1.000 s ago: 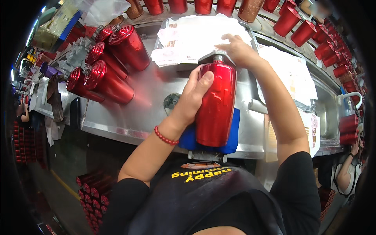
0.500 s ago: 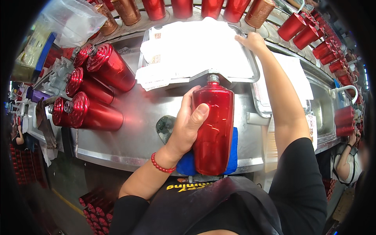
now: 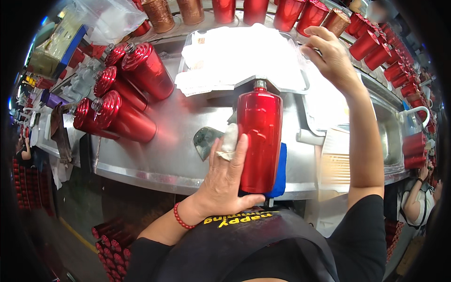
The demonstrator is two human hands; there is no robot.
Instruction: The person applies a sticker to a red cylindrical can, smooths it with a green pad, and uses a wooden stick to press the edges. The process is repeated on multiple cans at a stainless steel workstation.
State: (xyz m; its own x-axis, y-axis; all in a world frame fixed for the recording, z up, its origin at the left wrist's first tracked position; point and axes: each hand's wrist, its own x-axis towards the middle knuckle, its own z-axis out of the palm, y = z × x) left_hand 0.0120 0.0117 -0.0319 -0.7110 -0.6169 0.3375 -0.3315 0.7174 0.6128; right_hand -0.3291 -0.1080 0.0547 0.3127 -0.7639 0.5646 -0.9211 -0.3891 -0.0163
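Observation:
A shiny red bottle (image 3: 259, 141) with a clear threaded neck lies on a blue cloth (image 3: 280, 176), its neck end at an angled metal bracket (image 3: 257, 81). Against the bottle's left side rests my left hand (image 3: 223, 176), open, fingers stretched along it and thumb spread below its base. One finger wears a whitish finger cover. Raised over the right edge of a metal tray (image 3: 304, 84), my right hand (image 3: 331, 58) is open with bent fingers apart; nothing shows in it. Overexposed white sheets (image 3: 244, 56) cover the tray.
Several red bottles (image 3: 129, 122) stand on the steel table at left. A dark flat plate (image 3: 206, 142) lies beside my left hand. Red and bronze-coloured bottles (image 3: 192, 11) line the conveyor behind. At right are a slatted white rack (image 3: 336, 169), a sink (image 3: 390, 145) and another person (image 3: 416, 199).
My left hand has gone from gripping the bottle's upper part to lying flat along its lower left side. My right hand has lifted off the tray's corner and moved right.

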